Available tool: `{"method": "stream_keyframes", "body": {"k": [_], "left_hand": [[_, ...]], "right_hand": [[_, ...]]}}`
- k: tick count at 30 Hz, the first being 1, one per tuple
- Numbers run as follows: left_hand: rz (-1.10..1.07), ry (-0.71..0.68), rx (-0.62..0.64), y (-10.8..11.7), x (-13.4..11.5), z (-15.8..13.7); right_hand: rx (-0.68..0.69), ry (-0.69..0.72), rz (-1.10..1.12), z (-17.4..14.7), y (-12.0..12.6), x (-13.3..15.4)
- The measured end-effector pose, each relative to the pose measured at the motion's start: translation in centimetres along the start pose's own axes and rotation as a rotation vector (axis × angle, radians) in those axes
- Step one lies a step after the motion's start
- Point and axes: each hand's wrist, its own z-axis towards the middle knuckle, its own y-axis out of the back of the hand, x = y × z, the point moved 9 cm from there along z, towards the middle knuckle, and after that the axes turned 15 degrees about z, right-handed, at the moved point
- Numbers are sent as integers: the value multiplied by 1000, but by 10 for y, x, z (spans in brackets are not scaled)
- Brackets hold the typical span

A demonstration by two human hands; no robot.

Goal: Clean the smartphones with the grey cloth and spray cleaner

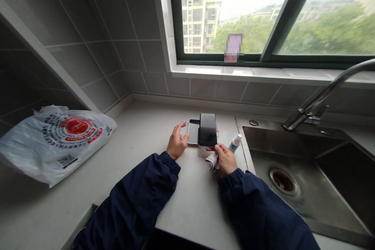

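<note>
My right hand point(226, 160) grips a black smartphone point(208, 130) by its lower right corner, thumb on top. This phone is raised a little and partly covers a second phone point(193, 133) with a pale, reflecting screen. Beside the second phone's left edge is my left hand point(177, 140), thumb and index finger apart, the fingertips at or very near that edge. A folded whitish cloth point(211, 161) shows under my right hand; I cannot tell whether the hand touches it. Just behind that hand, a small white-capped spray bottle point(235, 142) is partly hidden.
The pale countertop point(140, 133) runs under both hands. To the right lies a steel sink point(304, 156) with a chrome faucet point(304, 111). A white plastic bag point(58, 140) with red print rests at the left. Behind are a tiled wall and a window.
</note>
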Motion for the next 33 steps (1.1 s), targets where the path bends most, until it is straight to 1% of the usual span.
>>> {"method": "stream_keyframes", "body": {"k": [2,6,8,11,13,15,18,21,23,25,30,33], "left_hand": [[-206,53,30,-1,-3,-1],[-573,190,186,-19,-7,-7],[-741,226,256,-29,-12,-12],[-877,239,381,-42,-23,-21],[-927,256,436,-47,-27,-25],[-980,289,438,-48,-27,-27],[-1060,345,407,-48,-24,-27],[-1103,396,375,-47,-19,-26],[-1124,417,371,-48,-17,-26],[-1146,419,368,-47,-16,-24],[-1159,372,326,-41,-14,-19],[-1170,349,342,-40,-15,-18]], "right_hand": [[55,18,-7,-4,-9,6],[196,30,-10,-17,-32,14],[270,13,-10,-25,-43,13],[354,-25,-8,-33,-54,7],[379,-44,-8,-36,-56,2],[383,-56,-12,-37,-57,-1],[396,-65,-33,-38,-59,0],[425,-69,-77,-39,-63,3],[422,-57,-110,-38,-62,5],[389,-30,-141,-35,-57,8],[251,54,-202,-23,-36,16],[190,124,-226,-20,-27,24]]}}
